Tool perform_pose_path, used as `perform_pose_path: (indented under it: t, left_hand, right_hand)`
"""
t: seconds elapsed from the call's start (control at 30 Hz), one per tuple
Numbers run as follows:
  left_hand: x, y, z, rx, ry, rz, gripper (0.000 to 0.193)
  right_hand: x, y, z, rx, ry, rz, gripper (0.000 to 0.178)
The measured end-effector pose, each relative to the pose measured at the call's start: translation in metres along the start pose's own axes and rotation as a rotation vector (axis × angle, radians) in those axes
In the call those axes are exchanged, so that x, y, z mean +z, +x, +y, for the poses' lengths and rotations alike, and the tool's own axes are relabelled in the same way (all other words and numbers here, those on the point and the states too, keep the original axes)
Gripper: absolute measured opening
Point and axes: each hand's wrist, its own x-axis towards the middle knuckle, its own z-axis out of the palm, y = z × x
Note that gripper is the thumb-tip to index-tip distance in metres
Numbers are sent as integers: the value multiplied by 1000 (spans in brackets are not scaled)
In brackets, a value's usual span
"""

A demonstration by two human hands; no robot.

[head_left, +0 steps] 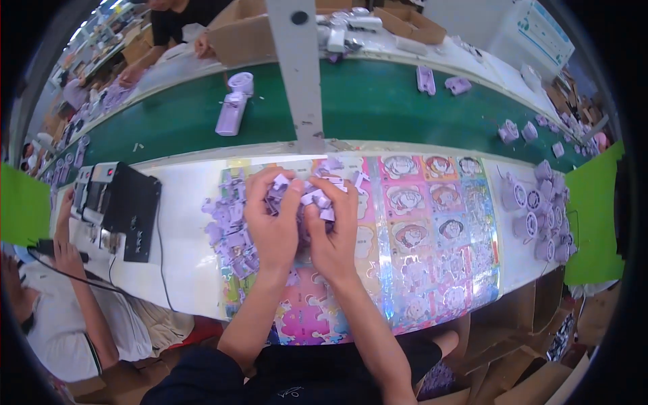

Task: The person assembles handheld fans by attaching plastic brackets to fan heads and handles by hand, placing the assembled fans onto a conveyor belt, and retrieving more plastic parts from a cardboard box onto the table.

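Observation:
My left hand (271,219) and my right hand (335,233) are cupped toward each other around a heap of small light-purple plastic parts (316,198). Fingers of both hands curl over the heap, and its lower portion is hidden behind them. Just left of my left hand lies a loose spread of similar purple pieces (229,226). A few more poke out beyond my fingertips. Under everything is a shiny, colourful sheet printed with cartoon figures (406,229), laid over the white table (189,243).
Purple round-headed housings (540,216) are stacked at the right. A black box-shaped device (138,209) with cables stands left, near another person's arm (88,297). Beyond a grey post (297,74) runs a green conveyor belt (378,101) carrying a purple fan-like housing (233,108). Cardboard boxes (533,337) sit below right.

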Motion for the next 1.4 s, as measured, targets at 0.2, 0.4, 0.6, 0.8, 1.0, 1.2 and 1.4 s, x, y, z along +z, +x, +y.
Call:
perform_pose_path:
  t: [0.2, 0.4, 0.6, 0.8, 1.0, 1.2, 1.4]
  left_hand:
    - [-5, 9, -5, -83, 23, -48, 27]
    - [-6, 15, 0, -11, 63, 22, 22]
    - [-20, 14, 33, 300, 336, 36, 21]
    - [8, -33, 43, 584, 377, -99, 17]
    - [119, -149, 19, 770, 782, -1110, 57]
    - [121, -145, 20, 681, 922, -1356, 71]
    - [139, -155, 20, 759, 850, -1369, 71]
  right_hand:
    - [-4, 4, 10, 9, -216, -30, 47]
    - [-6, -5, 6, -51, -200, -1, 51]
    - [-17, -13, 0, -118, -504, -1, 63]
    - [-85, -38, -6, -190, -545, 110, 53]
    - [-280, -129, -17, -92, -645, 617, 21]
    - [-435, -272, 38, 745, -1154, 584, 56]
    - [-443, -334, 81, 971, -1137, 471, 50]
